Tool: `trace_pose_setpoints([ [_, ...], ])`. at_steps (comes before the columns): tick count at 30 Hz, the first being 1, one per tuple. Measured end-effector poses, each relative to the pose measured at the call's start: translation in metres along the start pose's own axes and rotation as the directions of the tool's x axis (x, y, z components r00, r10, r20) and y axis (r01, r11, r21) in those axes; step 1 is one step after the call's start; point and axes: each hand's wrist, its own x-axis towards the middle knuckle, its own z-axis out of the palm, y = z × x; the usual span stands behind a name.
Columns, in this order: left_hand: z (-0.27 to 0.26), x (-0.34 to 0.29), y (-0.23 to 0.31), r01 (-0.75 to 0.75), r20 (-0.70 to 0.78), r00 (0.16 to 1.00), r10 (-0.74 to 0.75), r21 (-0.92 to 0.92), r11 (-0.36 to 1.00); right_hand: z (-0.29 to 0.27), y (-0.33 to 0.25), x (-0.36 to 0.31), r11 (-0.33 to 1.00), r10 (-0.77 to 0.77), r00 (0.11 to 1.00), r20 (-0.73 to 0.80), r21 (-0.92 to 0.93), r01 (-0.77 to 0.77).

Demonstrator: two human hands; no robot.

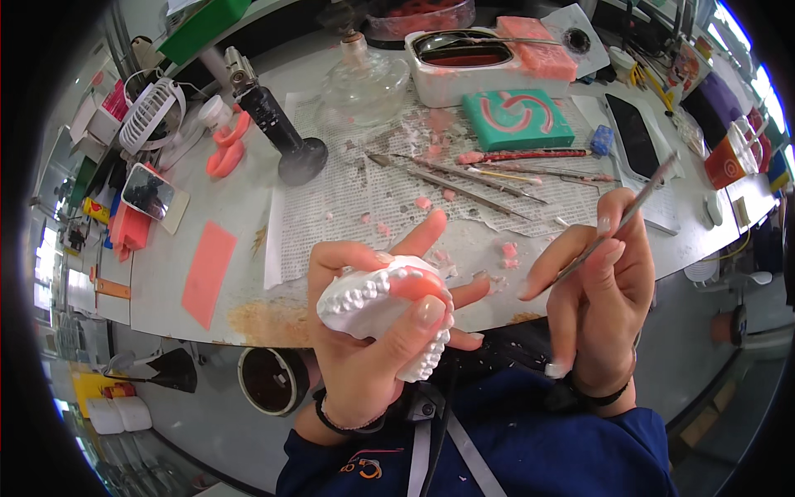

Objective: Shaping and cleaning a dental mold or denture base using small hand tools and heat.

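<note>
Dental cast (pixel 352 313): white, toothed, bears pink wax (pixel 414 286)
Left hand (pixel 363 360): grips the cast
Right hand (pixel 611 290): holds a slim metal tool (pixel 648 190)

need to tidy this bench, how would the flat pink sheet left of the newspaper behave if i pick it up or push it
The pink sheet looks thin, so it is probably light for its size and might flex or crack if lifted by one corner. Lying flat on the table, it would likely slide rather than roll or tip.
</note>
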Motion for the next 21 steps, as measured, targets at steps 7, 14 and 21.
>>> trace_pose_setpoints([
  [7, 0.000, 0.002, -0.005, 0.033, 0.034, 0.999, -0.032, -0.028, 0.999, 0.012, 0.024, 0.008, 0.884, -0.343, 0.936, -0.075, -0.362, 0.295],
  [14, -0.004, 0.002, -0.009, -0.017, 0.095, 0.995, 0.020, -0.030, 0.999, 0.000, 0.021, 0.000, 0.873, -0.370, 0.910, 0.187, -0.265, 0.409],
  [21, -0.018, 0.003, -0.006, 0.073, 0.254, 0.966, -0.041, -0.118, 0.990, 0.001, 0.020, 0.013, 0.449, -0.417, 0.731, 0.540, -0.577, 0.682],
])
